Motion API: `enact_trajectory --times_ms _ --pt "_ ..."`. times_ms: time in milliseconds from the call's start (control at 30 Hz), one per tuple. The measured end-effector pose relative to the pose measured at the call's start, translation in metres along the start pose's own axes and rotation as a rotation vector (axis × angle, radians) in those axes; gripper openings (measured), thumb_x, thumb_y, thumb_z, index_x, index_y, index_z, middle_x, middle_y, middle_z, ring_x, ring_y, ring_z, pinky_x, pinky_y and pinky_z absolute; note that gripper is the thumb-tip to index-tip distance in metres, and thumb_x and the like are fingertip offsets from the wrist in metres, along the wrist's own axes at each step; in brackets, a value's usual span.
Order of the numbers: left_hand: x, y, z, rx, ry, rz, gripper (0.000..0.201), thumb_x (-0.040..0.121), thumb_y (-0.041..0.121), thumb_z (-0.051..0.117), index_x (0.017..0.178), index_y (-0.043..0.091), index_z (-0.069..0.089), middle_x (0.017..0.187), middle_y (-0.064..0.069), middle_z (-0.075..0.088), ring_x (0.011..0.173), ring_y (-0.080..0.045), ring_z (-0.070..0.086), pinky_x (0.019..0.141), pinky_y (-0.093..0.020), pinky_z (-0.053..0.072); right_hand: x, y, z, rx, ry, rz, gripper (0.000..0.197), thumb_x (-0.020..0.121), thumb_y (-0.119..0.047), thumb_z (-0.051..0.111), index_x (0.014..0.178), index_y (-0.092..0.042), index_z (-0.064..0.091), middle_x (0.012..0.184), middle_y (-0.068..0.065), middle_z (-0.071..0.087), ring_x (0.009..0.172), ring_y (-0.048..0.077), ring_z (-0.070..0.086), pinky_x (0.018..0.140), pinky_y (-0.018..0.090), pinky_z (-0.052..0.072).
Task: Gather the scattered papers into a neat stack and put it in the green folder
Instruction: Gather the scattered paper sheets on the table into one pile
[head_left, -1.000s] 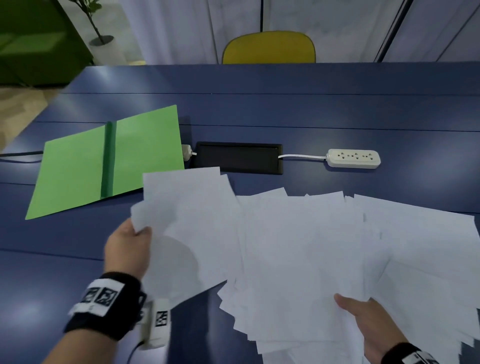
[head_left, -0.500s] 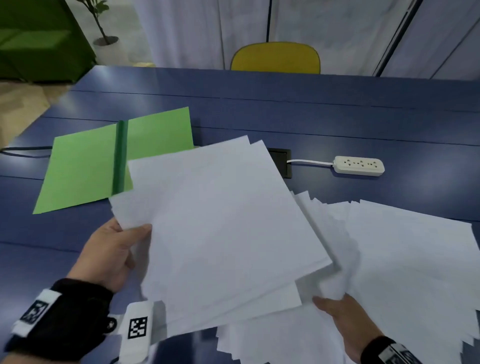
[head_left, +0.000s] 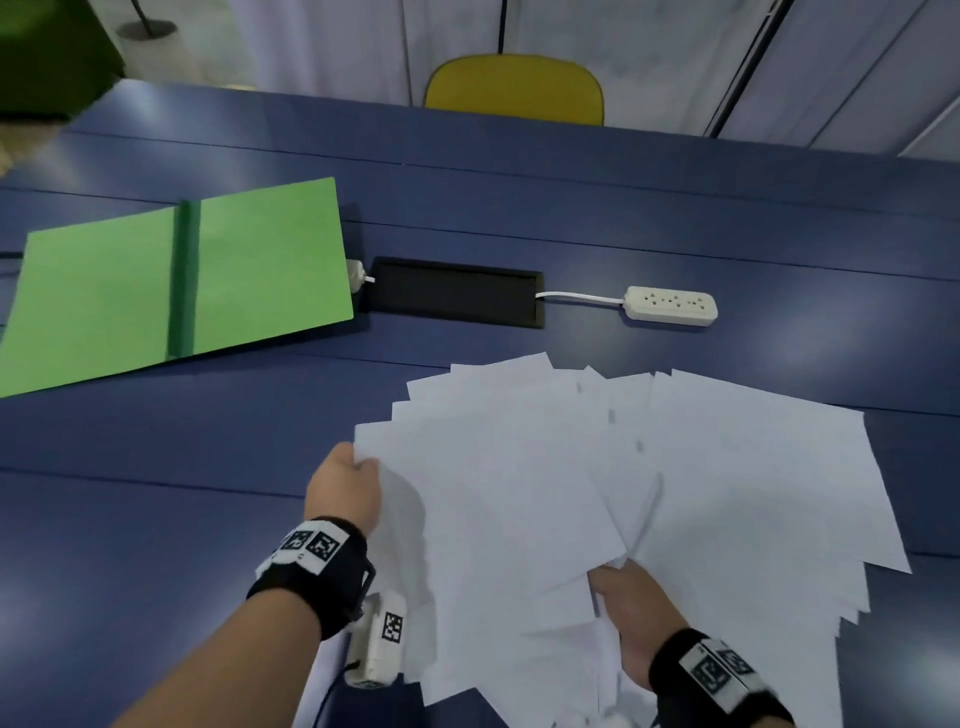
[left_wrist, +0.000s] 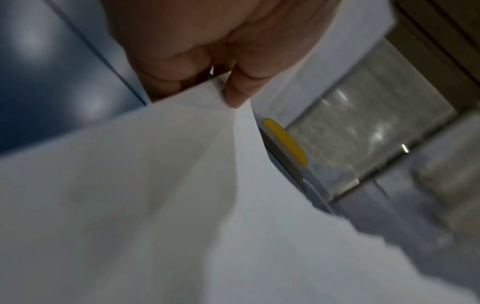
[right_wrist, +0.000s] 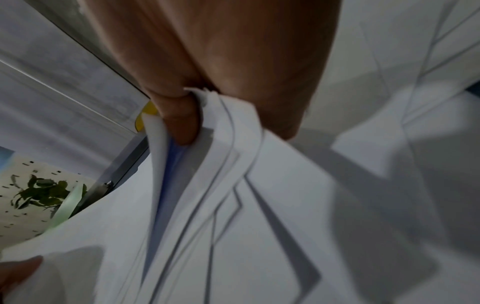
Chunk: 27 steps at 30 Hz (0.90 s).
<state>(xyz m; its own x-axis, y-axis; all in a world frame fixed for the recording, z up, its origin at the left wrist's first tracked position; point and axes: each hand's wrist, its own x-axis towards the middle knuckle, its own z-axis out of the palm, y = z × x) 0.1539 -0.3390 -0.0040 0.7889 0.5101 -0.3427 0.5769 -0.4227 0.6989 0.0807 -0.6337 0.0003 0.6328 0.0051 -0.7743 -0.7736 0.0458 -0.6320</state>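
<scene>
Both hands pinch the fanned white paper sheets (head_left: 597, 483) over the dark blue table (head_left: 156, 519): left hand (head_left: 340, 491) at the left corner, right hand (head_left: 631, 618) at the near edge.

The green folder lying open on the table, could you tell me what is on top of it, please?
Nothing lies on the green folder; its inside is bare. The papers sit apart, gripped by both hands.
</scene>
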Motion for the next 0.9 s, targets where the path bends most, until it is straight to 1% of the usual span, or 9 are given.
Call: enact_trajectory --times_ms 100,167,267,333,433,533,667,800,900 --pt "-0.017 -0.012 -0.010 -0.224 0.140 -0.137 0.020 0.088 0.016 0.053 0.083 -0.003 0.055 0.072 -0.012 0.056 0.066 -0.028 0.050 0.063 -0.034 0.039 -0.002 0.005 -0.002 0.067 -0.029 0.042 0.024 0.088 0.004 0.055 0.103 0.006 0.075 0.112 0.036 0.068 0.098 0.052 0.069 0.085 0.067 0.054" --pt "-0.041 -0.028 -0.017 -0.317 0.134 -0.214 0.025 0.080 0.022 0.059 0.078 -0.003 0.058 0.071 -0.014 0.059 0.063 -0.027 0.051 0.060 -0.034 0.041 -0.003 0.005 -0.002 0.091 -0.008 0.070 0.024 0.091 0.001 0.057 0.106 0.009 0.073 0.111 0.036 0.069 0.098 0.054 0.069 0.084 0.069 0.053" --pt "-0.084 -0.053 -0.019 -0.244 -0.115 -0.285 0.024 0.068 0.028 0.068 0.079 0.006 0.067 0.073 -0.016 0.070 0.068 -0.033 0.066 0.065 -0.048 0.056 -0.005 0.004 0.002 0.229 0.060 0.086 0.026 0.098 -0.011 0.057 0.103 0.008 0.073 0.098 0.034 0.073 0.092 0.047 0.070 0.077 0.050 0.062" --pt "-0.101 -0.060 -0.021 -0.219 -0.188 -0.280 0.016 0.077 0.018 0.073 0.088 0.008 0.067 0.078 -0.016 0.071 0.068 -0.032 0.067 0.064 -0.047 0.057 -0.005 0.000 0.003 0.372 0.117 0.071 0.031 0.104 -0.020 0.050 0.088 -0.003 0.071 0.081 0.021 0.074 0.083 0.034 0.066 0.063 0.033 0.058" --pt "-0.093 -0.060 -0.026 -0.181 -0.153 -0.205 0.014 0.089 0.011 0.064 0.096 0.022 0.059 0.085 -0.010 0.069 0.068 -0.031 0.070 0.061 -0.039 0.057 -0.009 -0.003 0.003 0.373 0.114 0.036 0.033 0.091 -0.041 0.067 0.108 -0.014 0.072 0.099 0.010 0.079 0.099 0.028 0.067 0.085 0.042 0.053" --pt "-0.074 -0.057 -0.027 0.187 -0.286 -0.028 0.014 0.087 0.035 0.057 0.080 0.023 0.060 0.072 0.000 0.068 0.067 -0.023 0.067 0.063 -0.036 0.056 -0.006 -0.006 -0.001 0.379 0.052 0.083 0.054 0.087 -0.060 0.063 0.125 -0.022 0.068 0.120 0.006 0.075 0.115 0.026 0.067 0.099 0.045 0.051" --pt "-0.049 -0.038 -0.019 0.179 -0.225 -0.014 0.019 0.090 0.037 0.060 0.091 0.018 0.063 0.083 0.004 0.066 0.080 -0.019 0.061 0.067 -0.030 0.044 -0.009 -0.020 -0.003 0.331 0.041 0.113 0.047 0.098 -0.055 0.049 0.114 -0.017 0.071 0.112 0.012 0.077 0.106 0.028 0.071 0.087 0.043 0.055" --pt "-0.038 -0.023 -0.008 0.058 -0.210 -0.064 0.013 0.089 0.029 0.063 0.093 0.017 0.062 0.087 0.002 0.066 0.086 -0.023 0.063 0.073 -0.032 0.048 -0.003 -0.019 -0.002 0.162 0.083 0.085 0.028 0.102 -0.017 0.051 0.112 -0.002 0.073 0.110 0.020 0.076 0.084 0.029 0.077 0.082 0.042 0.057" --pt "-0.038 -0.022 -0.003 0.112 -0.265 -0.026 0.008 0.088 0.027 0.060 0.094 0.022 0.058 0.088 0.003 0.066 0.081 -0.018 0.062 0.065 -0.028 0.044 -0.006 -0.026 -0.001 0.269 0.050 0.092 0.051 0.103 -0.049 0.042 0.119 -0.011 0.072 0.114 0.017 0.076 0.103 0.031 0.072 0.095 0.045 0.052"
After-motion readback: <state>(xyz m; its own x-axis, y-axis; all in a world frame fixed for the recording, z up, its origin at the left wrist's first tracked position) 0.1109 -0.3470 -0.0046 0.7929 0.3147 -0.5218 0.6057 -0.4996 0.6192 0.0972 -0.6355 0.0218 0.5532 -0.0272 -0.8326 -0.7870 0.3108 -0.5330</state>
